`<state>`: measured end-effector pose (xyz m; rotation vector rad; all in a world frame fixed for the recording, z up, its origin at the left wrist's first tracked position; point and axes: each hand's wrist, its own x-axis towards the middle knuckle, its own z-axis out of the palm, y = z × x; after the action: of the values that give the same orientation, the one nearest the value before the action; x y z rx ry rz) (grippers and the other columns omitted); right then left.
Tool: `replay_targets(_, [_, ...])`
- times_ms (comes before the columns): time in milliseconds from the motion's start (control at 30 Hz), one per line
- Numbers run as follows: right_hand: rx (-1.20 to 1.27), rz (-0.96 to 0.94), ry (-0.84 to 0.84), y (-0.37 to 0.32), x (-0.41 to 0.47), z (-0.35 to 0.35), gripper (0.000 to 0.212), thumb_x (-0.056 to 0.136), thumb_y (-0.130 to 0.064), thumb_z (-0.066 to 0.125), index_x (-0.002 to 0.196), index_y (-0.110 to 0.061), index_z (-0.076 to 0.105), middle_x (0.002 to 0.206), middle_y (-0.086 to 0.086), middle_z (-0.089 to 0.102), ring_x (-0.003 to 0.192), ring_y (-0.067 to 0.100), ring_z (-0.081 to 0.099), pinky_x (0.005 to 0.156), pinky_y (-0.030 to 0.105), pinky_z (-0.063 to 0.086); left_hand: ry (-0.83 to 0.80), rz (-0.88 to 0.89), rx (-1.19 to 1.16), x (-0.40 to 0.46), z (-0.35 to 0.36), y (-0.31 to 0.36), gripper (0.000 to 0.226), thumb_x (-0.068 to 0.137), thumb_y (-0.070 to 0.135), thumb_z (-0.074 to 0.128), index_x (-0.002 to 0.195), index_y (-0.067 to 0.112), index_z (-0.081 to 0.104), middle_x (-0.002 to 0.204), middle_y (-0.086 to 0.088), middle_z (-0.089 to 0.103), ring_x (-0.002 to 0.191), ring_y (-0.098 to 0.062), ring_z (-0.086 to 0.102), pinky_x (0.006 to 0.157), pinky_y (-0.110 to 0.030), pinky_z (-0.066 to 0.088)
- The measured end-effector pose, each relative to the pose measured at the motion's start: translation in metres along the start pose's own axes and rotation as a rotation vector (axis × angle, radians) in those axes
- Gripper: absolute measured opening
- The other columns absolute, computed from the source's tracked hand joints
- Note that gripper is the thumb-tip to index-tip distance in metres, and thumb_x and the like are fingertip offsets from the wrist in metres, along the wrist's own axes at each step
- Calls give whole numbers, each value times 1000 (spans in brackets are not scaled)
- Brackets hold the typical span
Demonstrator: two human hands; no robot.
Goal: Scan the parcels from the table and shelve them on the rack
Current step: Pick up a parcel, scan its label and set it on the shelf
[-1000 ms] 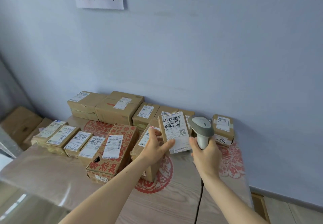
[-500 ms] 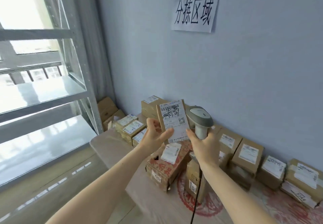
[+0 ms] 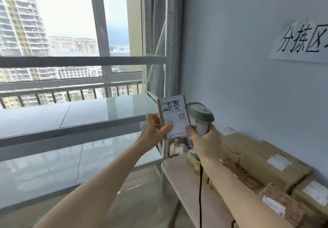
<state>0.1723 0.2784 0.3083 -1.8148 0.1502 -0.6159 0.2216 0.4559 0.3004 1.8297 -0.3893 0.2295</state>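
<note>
You have swung away from the table point(image 3: 179, 178) toward the rack point(image 3: 99, 114). Your left hand point(image 3: 154, 131) still pinches the parcel point(image 3: 174, 117) upright before its shelf, your right hand point(image 3: 205, 142) clenches the scanner point(image 3: 199, 115); shelving likely comes next.

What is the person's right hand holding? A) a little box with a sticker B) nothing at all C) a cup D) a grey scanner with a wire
D: the right hand grips the handle of the grey scanner, whose black wire hangs down below it, while the left hand holds the small labelled parcel beside it.
</note>
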Motion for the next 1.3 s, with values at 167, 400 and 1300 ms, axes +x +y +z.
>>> replay_targets(167, [112,-34,-70,-41,14,93,21,76,-33,82,83,-28,63,78,-4,74,68,22,72,73,48,60,106,66,95,18,-91,-4,43,101,26,56,108,4,19,115,4,61,94,-13,65,69,-26,58])
replay_targets(400, [295,-137,-208,-103,30,192,21,82,-20,79,87,-31,61,82,-4,75,56,11,72,65,40,63,286,69,161,39,-193,-3,40,103,31,49,118,3,24,127,-3,56,110,-19,65,82,-32,61])
replay_targets(1300, [404,-359,-636,-299,89,535,16,79,-20,78,89,-12,69,70,3,76,59,16,74,72,46,63,492,151,463,124,-541,-22,39,109,34,37,140,14,48,124,-3,65,110,-12,64,88,-20,50])
